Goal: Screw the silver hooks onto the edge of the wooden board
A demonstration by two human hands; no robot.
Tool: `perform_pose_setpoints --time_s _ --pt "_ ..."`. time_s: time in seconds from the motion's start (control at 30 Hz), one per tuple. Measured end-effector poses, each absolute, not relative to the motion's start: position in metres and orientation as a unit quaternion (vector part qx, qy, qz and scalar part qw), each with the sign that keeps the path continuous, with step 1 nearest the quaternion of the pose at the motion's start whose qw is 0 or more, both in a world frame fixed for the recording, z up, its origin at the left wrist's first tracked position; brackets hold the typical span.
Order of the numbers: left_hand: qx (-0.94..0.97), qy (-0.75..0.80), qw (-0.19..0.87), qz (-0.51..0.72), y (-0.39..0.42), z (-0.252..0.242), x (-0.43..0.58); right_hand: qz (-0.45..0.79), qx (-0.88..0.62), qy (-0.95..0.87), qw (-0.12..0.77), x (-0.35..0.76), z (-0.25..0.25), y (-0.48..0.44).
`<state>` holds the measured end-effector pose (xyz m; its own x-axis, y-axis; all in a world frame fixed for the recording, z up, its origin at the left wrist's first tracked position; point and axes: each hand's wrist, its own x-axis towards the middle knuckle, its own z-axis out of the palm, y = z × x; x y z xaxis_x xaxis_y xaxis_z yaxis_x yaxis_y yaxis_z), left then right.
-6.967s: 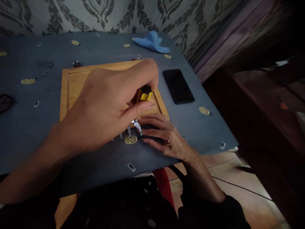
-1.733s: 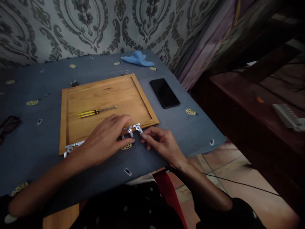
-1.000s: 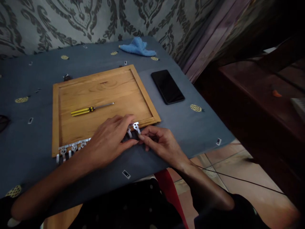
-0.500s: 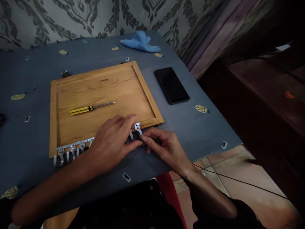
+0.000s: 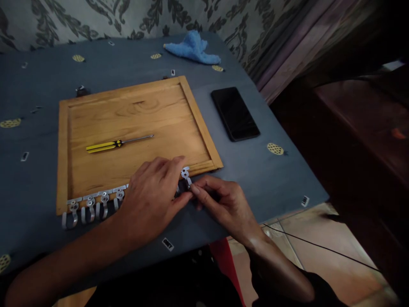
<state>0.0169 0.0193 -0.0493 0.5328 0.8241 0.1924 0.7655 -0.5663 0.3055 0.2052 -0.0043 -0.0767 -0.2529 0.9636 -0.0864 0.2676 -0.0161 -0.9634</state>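
A framed wooden board lies on the blue tablecloth, with a row of silver metal hooks along its near edge. My left hand rests over the right part of that row, thumb and fingers around the hooks, hiding some of them. Between finger and thumb, my right hand pinches the curved end of the rightmost hook near the board's front right corner. On the board's middle lies a yellow and black screwdriver, its metal shaft pointing right.
A black phone lies right of the board. A blue cloth sits at the back of the table. Behind the board's far left edge is a small dark object. A thin black cable hangs over the tiled floor at right.
The view has shifted slightly, so the board and table items appear a little displaced. Both hands keep nearly the same places at the rightmost hook.
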Motion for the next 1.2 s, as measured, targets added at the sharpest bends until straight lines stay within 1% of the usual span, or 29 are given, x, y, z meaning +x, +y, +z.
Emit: perform_pose_setpoints --time_s 0.13,0.2,0.37,0.47,0.57,0.63,0.93,1.2 --pt "0.865 0.463 0.108 0.161 0.02 -0.05 0.017 0.478 -0.507 -0.63 0.343 0.206 -0.076 -0.005" --pt "0.863 0.465 0.115 0.162 0.02 -0.05 0.017 0.447 -0.51 -0.649 0.346 0.207 -0.075 -0.006" --pt "0.858 0.47 0.12 0.167 0.021 -0.05 0.016 0.28 -0.477 -0.742 0.379 0.221 -0.076 -0.007" --pt "0.858 0.471 0.119 0.166 0.022 -0.05 0.017 0.215 -0.422 -0.809 0.348 0.231 -0.077 -0.003" --pt "0.858 0.472 0.113 0.169 0.022 -0.049 0.017 0.196 -0.382 -0.854 0.293 0.236 -0.078 0.0" --pt "0.858 0.471 0.114 0.169 0.022 -0.049 0.017 0.184 -0.37 -0.868 0.275 0.237 -0.079 0.002" --pt "0.856 0.476 0.115 0.165 0.021 -0.049 0.017 0.129 -0.368 -0.881 0.268 0.233 -0.083 0.004" --pt "0.853 0.482 0.119 0.161 0.02 -0.049 0.017 0.12 -0.367 -0.886 0.257 0.232 -0.085 0.002"
